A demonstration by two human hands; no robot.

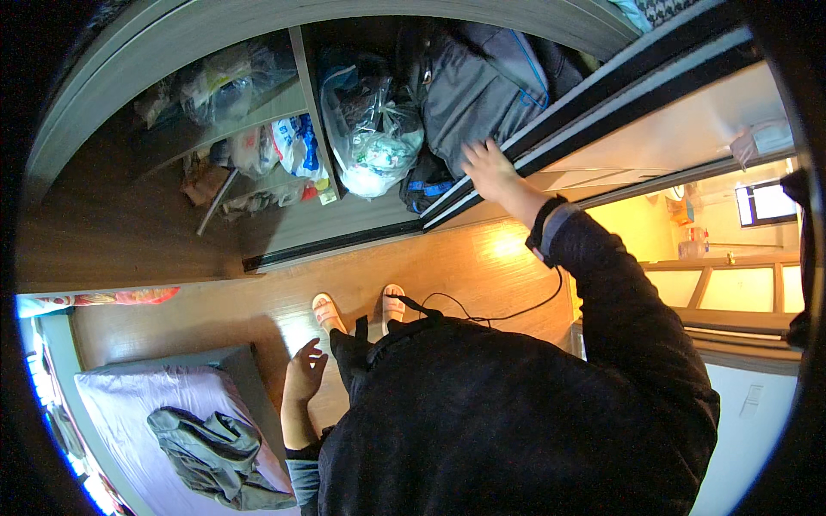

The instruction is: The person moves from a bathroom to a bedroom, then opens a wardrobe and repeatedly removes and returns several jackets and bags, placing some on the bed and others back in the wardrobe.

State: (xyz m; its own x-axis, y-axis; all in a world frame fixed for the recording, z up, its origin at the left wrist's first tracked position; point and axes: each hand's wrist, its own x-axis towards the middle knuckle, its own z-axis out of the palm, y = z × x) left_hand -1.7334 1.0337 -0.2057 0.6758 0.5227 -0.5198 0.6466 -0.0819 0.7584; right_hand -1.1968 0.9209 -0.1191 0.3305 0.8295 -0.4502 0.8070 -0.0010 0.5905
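Note:
My right hand (pixel 490 169) is at the edge of a sliding wardrobe door (pixel 561 116), fingers spread over the edge in front of a dark grey bag (pixel 468 90). Whether the palm presses on the door is hard to tell. Low by my left side, my left hand (pixel 304 371) hangs with loosely bent fingers and nothing in it. Behind the door edge, inside the wardrobe (pixel 310 109), sits a clear plastic bag with white-green contents (pixel 381 155). A blue clothes hanger (pixel 539 71) lies against the grey bag.
Shelves at the left hold several plastic bags (pixel 255 151) and a grey rod (pixel 216 203). A bed with a lilac sheet (pixel 122 393) bears a dark grey garment (pixel 206 451). A black cable (pixel 516 316) hangs beside me over the wooden floor (pixel 452 258). A lit room opens at the right.

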